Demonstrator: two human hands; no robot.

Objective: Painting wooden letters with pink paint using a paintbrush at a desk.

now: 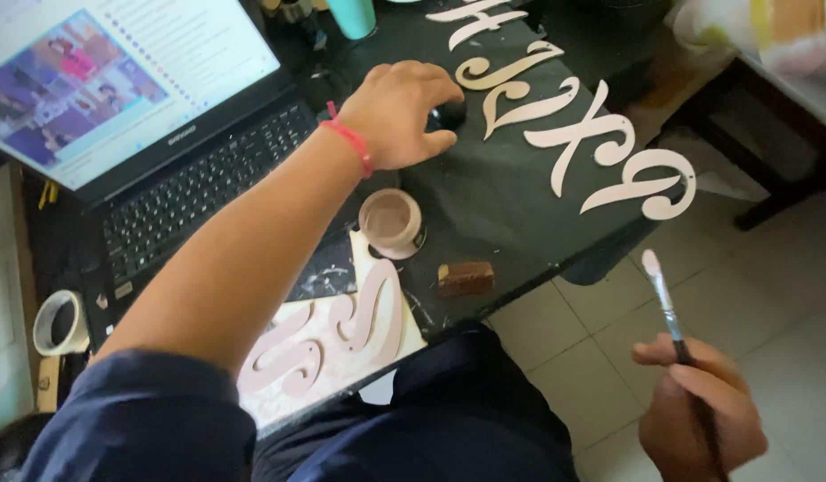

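A black counter (511,210) carries many things. An open laptop (163,152) sits at its far left side. A row of pale cut-out letters (574,125) lies along the right edge. A small round paint pot (391,221) stands near the middle, and a little brown block (466,278) lies near the front edge. A pale board (333,344) with pink curly shapes lies at the front. A dark mouse (449,114) rests near the letters. A roll of tape (60,323) lies at the left.

— Where does the view look from?
— From the person's head, tilted steeply down and close over the black desk (511,192), its front edge running slantwise, tiled floor (770,295) beyond it at right.
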